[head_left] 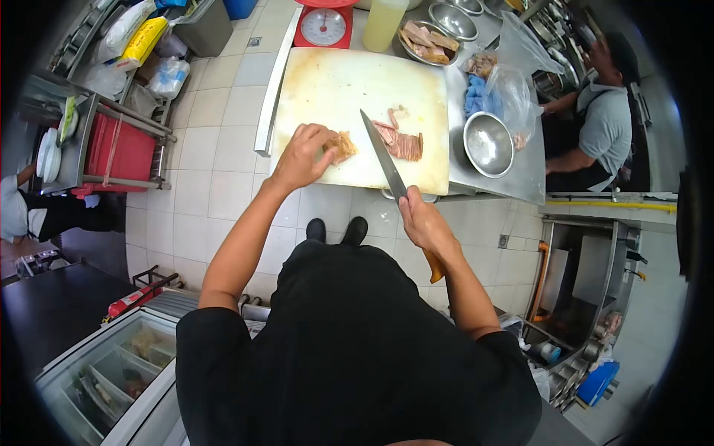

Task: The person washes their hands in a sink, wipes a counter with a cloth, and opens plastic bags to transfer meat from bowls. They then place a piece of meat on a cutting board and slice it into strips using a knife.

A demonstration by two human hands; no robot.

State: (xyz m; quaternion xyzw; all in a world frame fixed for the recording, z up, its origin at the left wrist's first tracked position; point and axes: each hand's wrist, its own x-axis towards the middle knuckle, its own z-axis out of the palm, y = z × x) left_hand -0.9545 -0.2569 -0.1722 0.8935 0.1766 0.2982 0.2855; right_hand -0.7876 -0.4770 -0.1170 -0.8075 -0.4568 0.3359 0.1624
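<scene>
My right hand (pixel 428 219) is wrapped round a large kitchen knife (pixel 383 157). Its long blade points away from me over the white cutting board (pixel 335 82), and the end of its brown handle shows below my wrist. To the right of the blade lies a piece of meat cut into thin strips (pixel 405 145), with a few loose bits above it. On the board's left side, my left hand (pixel 301 157) has its fingers curled onto a yellowish-brown piece of meat (pixel 343 147). Its fingertips are partly hidden.
Behind the board are a red scale (pixel 323 28), a bottle of yellow liquid (pixel 384 26) and a bowl of meat pieces (pixel 430 43). A metal bowl (pixel 489 145) and plastic bags (pixel 513 89) are at the right. Another person (pixel 602 123) stands beyond; one more is far left.
</scene>
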